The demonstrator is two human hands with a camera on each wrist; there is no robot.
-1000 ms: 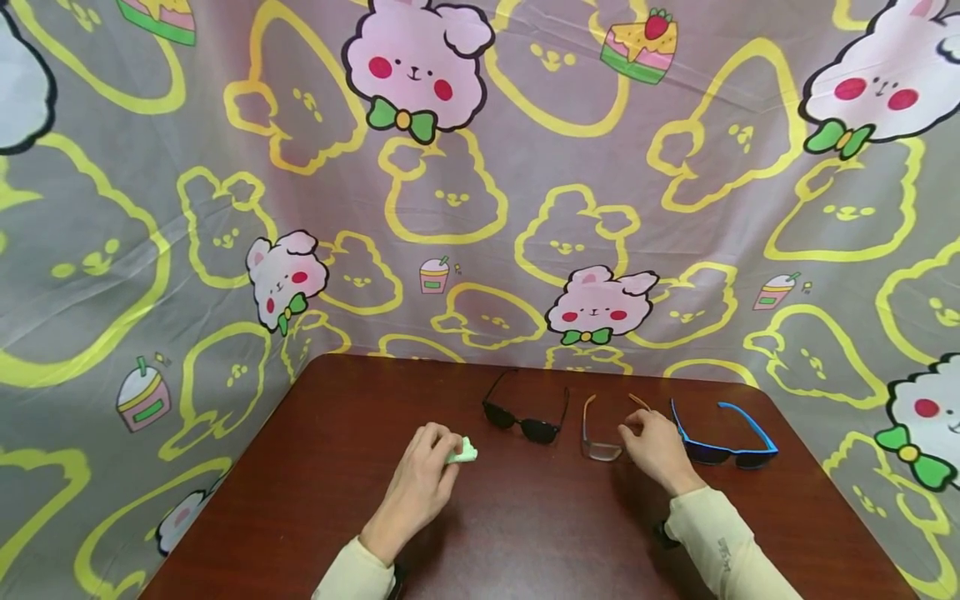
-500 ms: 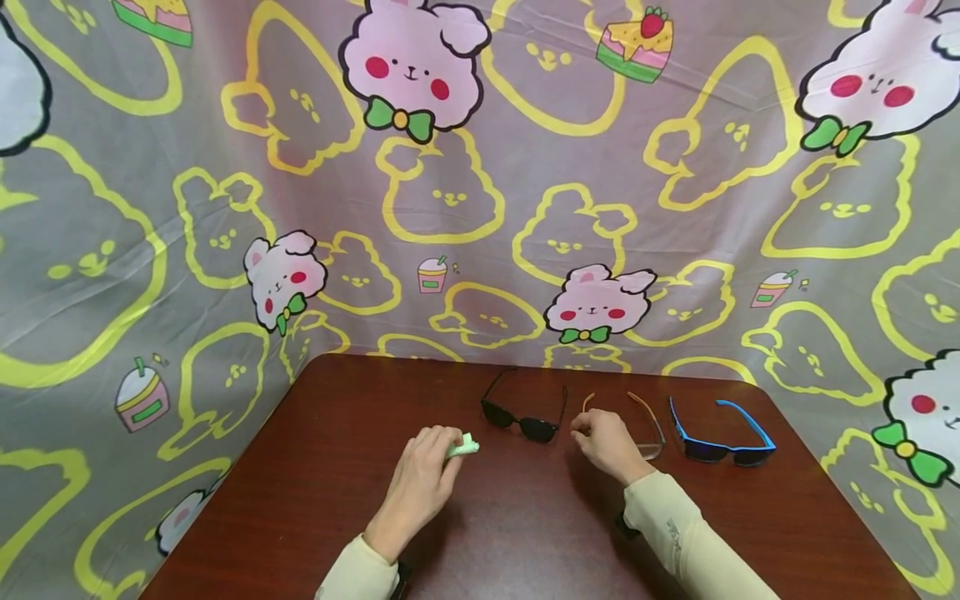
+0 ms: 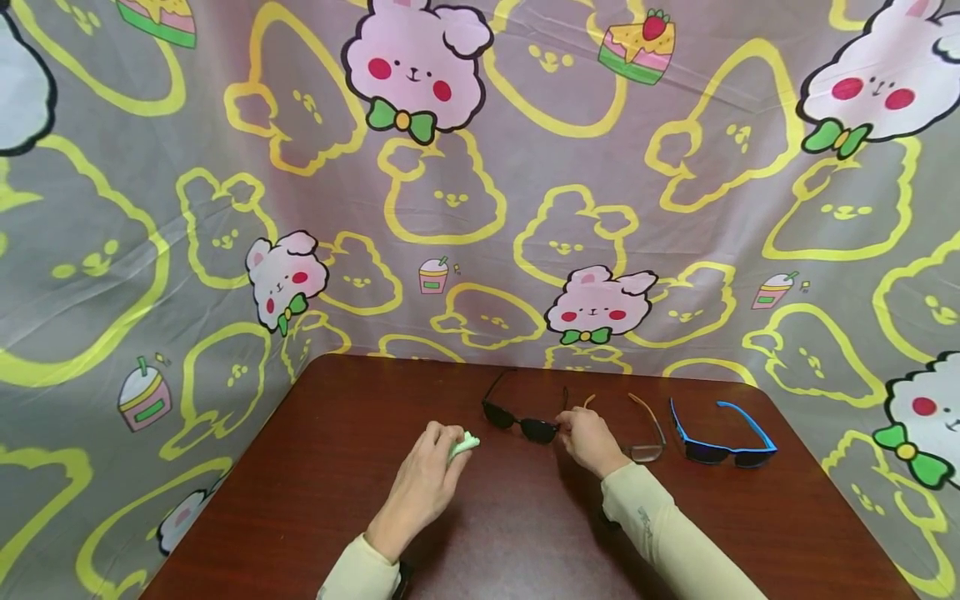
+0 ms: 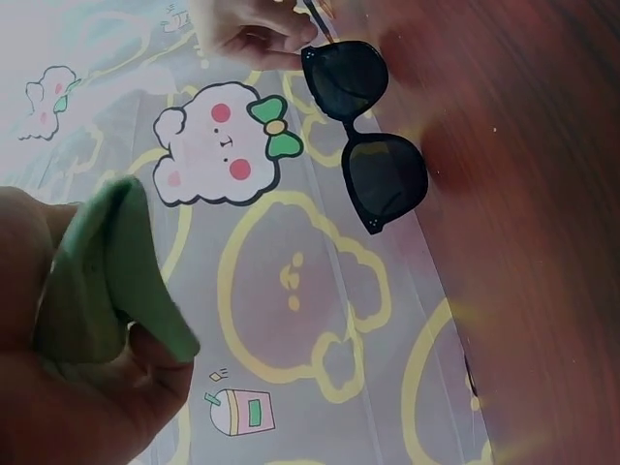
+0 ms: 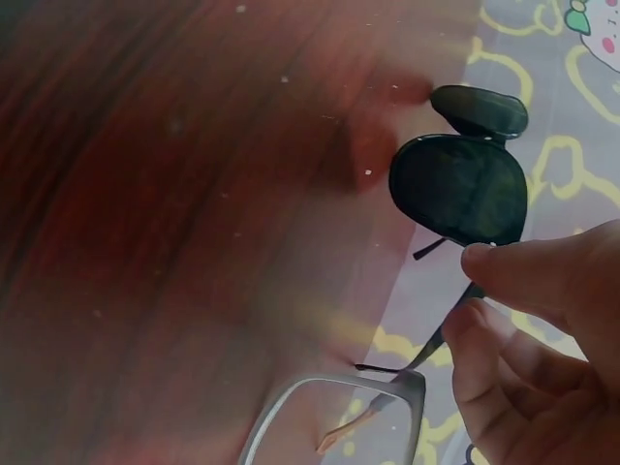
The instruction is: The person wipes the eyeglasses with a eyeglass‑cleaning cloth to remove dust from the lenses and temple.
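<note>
My left hand (image 3: 423, 475) grips a folded pale green cloth (image 3: 464, 444), held near the table's middle. In the left wrist view the cloth (image 4: 102, 281) sticks out between the thumb and fingers. My right hand (image 3: 592, 440) pinches the black sunglasses (image 3: 519, 422) at their right corner, thumb and forefinger at the hinge. Both dark lenses (image 5: 460, 189) show in the right wrist view, and the temple runs down past the fingertips. Just right of this hand stand clear glasses (image 3: 647, 452) with orange-brown temples, partly hidden behind the hand and sleeve.
Blue-framed sunglasses (image 3: 727, 451) stand at the right of the row, temples unfolded toward the back. The brown wooden table (image 3: 337, 433) ends at a cartoon-printed cloth backdrop (image 3: 495, 275) that rises behind it and along both sides.
My right hand has moved left from the clear glasses to the right corner of the black sunglasses. The left hand stays nearly in place with the green cloth. The glasses have not moved.
</note>
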